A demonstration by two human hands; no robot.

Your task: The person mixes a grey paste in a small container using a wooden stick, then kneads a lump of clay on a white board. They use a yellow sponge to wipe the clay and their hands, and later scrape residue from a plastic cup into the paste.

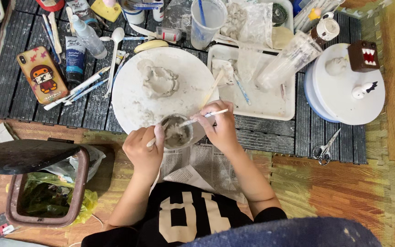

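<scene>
- Round white board (133,98) on the dark slatted mat, a lump of grey clay (160,81) on it.
- Left hand (143,148): fingers curled snugly around the small clay bowl (177,131) at the board's near edge (a thin stick pokes out under the thumb).
- Right hand (221,128): fingertips pinched narrowly on a white-handled tool (204,116), its tip inside the bowl.
</scene>
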